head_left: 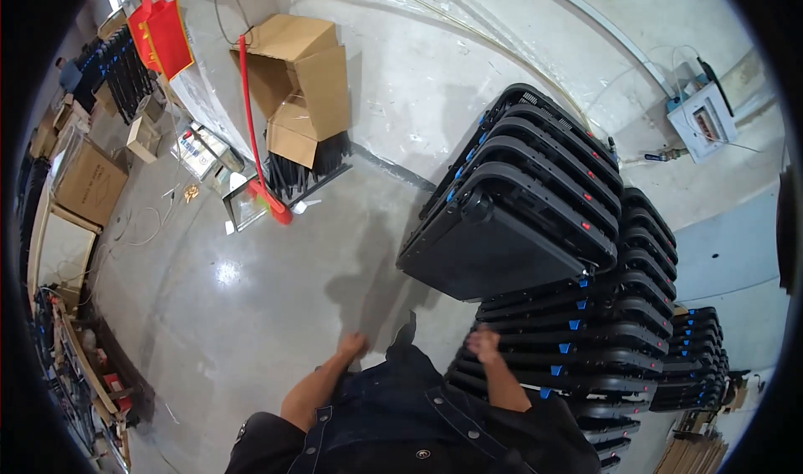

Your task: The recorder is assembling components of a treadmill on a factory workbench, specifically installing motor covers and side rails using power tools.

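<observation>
left hand [352,345]: hangs free over the concrete floor [251,307], touching nothing; whether its fingers are spread or curled cannot be told.
right hand [483,341]: rests against the near edge of the stack of black cases [577,340], fingers curled loosely, not clearly gripping anything.
stack of black cases: stands on the floor just right of the person, with blue tabs along its edges.
tilted cases [519,206]: a second batch leans on top of the stack, sloping down toward the floor.
risk: the leaning batch looks poorly seated; a nudge to the stack could slide it off.
nearby: red broom [255,131] and open cardboard box [301,81] by the wall.
</observation>
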Available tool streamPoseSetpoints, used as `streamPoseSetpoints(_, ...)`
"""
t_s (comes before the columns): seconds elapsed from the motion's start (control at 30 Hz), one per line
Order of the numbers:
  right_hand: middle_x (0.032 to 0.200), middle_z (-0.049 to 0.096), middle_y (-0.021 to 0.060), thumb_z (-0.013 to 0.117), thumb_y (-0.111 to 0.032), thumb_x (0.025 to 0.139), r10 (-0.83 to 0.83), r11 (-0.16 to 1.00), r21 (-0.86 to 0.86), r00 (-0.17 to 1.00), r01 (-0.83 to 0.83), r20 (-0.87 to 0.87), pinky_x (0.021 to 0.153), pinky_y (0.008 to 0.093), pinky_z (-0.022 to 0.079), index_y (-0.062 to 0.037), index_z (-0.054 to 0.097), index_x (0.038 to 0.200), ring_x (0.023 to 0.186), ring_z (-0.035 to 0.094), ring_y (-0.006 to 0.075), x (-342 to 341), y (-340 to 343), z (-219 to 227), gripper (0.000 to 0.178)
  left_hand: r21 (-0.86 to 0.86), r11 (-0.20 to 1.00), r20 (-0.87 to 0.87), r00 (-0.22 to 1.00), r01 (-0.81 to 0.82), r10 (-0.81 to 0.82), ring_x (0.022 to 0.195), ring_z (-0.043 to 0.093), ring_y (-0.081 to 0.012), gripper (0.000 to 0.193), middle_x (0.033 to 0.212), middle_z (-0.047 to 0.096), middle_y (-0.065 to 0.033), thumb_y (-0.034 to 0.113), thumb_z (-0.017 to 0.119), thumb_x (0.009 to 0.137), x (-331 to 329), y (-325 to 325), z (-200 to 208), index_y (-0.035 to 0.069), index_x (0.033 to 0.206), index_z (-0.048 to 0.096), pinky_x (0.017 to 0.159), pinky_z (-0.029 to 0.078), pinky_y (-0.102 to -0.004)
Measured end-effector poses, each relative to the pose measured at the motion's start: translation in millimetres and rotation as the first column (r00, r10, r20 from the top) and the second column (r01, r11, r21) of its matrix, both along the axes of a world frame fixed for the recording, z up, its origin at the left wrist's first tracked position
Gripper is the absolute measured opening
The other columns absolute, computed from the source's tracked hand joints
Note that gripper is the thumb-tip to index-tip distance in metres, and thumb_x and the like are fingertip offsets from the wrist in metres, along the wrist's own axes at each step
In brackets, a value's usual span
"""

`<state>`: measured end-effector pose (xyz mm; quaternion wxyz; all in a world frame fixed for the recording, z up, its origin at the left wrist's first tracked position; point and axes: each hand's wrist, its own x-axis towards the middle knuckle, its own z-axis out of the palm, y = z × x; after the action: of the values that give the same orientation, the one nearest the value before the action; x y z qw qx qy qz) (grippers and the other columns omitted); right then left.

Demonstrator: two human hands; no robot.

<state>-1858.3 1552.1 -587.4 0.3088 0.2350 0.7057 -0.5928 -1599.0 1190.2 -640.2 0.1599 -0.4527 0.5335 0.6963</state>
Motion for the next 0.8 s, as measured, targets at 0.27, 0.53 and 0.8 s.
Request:
streamPoseSetpoints(0.27,0.088,0.075,0.0116,0.068,-0.018,0.086,0.379,0.921,0.121,0.923,-0.370,-0.064,0.072,0.0327,0.053,0.0028,0.075,0.092,0.077,0.068,0.0195,220.5,-177.4,-13.1,0.023,-0.190,0.971,0.103,0.981,-0.143,0.164,0.059,0.065,-0.0234,0.022,0.081,0.070,-0.0164,0.019,0.060,0.091,376.5,-35.8,-16.3,0.000,0.100,0.067,0.048,0.050,-0.0352)
streamPoseSetpoints(0.53,0.090,0.068,0.0125,0.065,-0.023,0.089,0.795,0.546,0.088,0.549,-0.833,0.259,0.058,0.0336,0.055,-0.0009,0.065,0.107,0.071,0.067,0.0213,282.1,-399.8,46.2,0.028,0.019,0.289,0.215,0.287,-0.957,0.934,0.055,0.060,-0.0163,0.014,0.073,0.066,-0.0087,0.020,0.060,0.092,565.4,-114.6,12.8,0.008,0.096,0.064,0.043,0.044,-0.0305)
streamPoseSetpoints(0.8,0.068,0.062,0.0124,0.059,-0.011,0.089,0.920,0.097,0.199,0.165,-0.975,0.356,0.043,0.0385,0.050,-0.0010,0.059,0.094,0.054,0.062,0.0241,350.9,-739.2,9.9,0.012,0.025,-0.226,0.293,-0.209,-0.974,0.933,0.052,0.054,-0.0149,0.010,0.069,0.060,-0.0069,0.016,0.058,0.091,630.2,-194.4,46.4,0.006,0.092,0.061,0.043,0.040,-0.0280)
